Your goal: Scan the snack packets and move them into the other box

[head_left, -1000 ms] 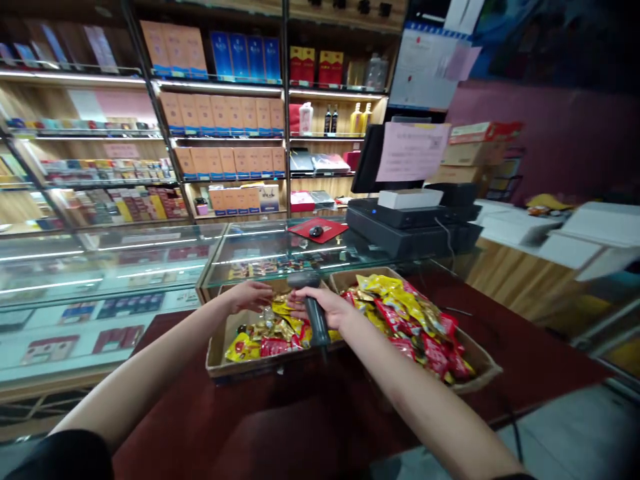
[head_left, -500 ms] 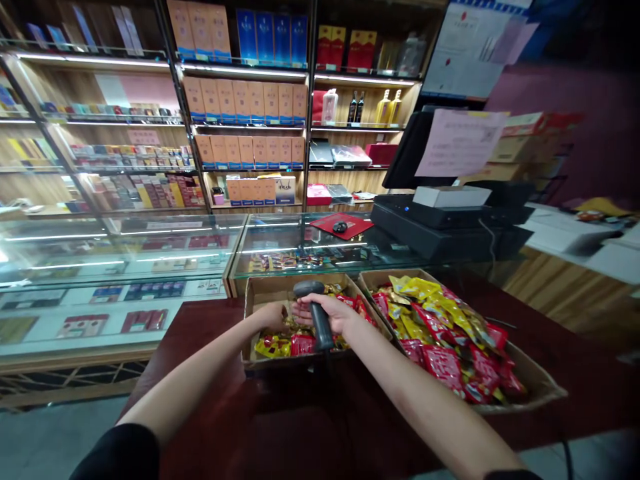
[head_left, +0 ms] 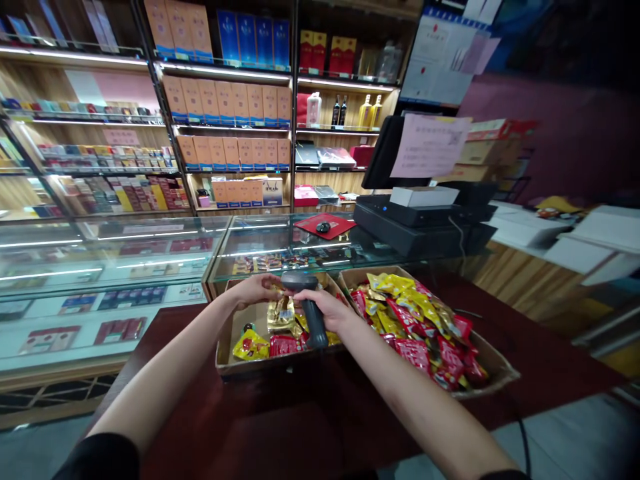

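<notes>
Right hand (head_left: 327, 310) closed firmly round grip of barcode scanner (head_left: 311, 317). Left hand (head_left: 254, 289) loosely open, fingers slightly curled, no visible hold, just above gold packet (head_left: 280, 315) lying in cardboard tray (head_left: 223, 353). Red-and-yellow packets (head_left: 415, 327) heaped in second tray (head_left: 493, 368).

The scanner (head_left: 306, 313) is made of matt dark plastic. The snack packets (head_left: 415, 327) are of glossy, crinkled foil and are held in rough brown cardboard boxes (head_left: 493, 367). A smooth, polished finish is seen on the dark red wooden counter (head_left: 550, 367), and the display case (head_left: 115, 267) is topped with shiny, reflective glass.
</notes>
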Demonstrator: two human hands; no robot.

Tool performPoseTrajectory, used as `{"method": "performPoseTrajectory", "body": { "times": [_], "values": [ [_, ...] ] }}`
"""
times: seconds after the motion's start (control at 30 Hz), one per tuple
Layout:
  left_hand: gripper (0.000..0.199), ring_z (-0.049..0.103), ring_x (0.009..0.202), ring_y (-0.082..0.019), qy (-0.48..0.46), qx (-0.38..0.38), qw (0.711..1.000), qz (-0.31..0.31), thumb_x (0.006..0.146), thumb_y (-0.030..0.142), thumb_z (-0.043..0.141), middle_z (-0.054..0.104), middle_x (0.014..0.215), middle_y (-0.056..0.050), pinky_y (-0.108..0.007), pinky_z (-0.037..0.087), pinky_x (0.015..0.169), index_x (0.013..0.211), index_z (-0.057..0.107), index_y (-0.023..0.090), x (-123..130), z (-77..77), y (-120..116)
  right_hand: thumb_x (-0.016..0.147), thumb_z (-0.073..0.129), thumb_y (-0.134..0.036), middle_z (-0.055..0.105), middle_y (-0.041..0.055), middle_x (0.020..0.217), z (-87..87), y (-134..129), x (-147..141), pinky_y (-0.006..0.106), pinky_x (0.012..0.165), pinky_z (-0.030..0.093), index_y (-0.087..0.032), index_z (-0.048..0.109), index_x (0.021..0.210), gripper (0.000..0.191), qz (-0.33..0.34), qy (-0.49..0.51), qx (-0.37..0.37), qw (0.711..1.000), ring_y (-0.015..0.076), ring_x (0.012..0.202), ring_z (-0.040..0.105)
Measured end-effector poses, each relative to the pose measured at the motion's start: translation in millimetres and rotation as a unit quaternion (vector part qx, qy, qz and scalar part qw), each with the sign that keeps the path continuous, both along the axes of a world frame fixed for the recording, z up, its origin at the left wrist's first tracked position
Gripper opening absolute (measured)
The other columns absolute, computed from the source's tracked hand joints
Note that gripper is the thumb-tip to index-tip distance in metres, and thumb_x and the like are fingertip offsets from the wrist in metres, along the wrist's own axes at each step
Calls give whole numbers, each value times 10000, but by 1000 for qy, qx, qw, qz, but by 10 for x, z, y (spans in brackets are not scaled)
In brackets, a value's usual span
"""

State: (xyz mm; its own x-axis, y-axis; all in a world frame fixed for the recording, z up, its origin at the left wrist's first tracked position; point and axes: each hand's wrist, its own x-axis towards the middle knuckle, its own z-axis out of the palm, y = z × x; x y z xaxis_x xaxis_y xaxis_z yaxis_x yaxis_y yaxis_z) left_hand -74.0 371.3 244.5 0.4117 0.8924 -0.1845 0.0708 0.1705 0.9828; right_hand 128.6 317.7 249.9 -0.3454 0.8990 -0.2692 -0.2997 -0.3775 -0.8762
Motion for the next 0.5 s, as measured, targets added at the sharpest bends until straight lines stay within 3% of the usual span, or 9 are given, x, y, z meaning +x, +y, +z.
{"method": "performPoseTrajectory", "body": {
  "times": [0.17,0.3,0.5],
  "values": [
    [356,648,681,-145,-91,-98,989,59,543,233,845,703,807,-96,-236,514,642,844,693,119,339,-148,-92,651,654,-105,708,46,896,0,-66,130,213,732,537,-150,676,803,160,-68,24,19,997,134,828,649],
    [396,615,588,-111,-71,-144,986,41,559,312,840,700,783,-76,-207,502,540,882,699,131,417,-249,-76,632,676,-113,704,38,817,-18,-101,235,262,804,540,-150,664,790,163,-78,19,-9,997,146,831,657],
    [384,555,521,-66,-35,-139,990,0,570,320,831,676,712,-37,-154,419,462,875,694,133,400,-248,-10,644,669,-114,699,33,817,-87,-99,268,241,796,535,-149,663,786,147,-91,12,-10,996,124,807,656]
  ]
}}
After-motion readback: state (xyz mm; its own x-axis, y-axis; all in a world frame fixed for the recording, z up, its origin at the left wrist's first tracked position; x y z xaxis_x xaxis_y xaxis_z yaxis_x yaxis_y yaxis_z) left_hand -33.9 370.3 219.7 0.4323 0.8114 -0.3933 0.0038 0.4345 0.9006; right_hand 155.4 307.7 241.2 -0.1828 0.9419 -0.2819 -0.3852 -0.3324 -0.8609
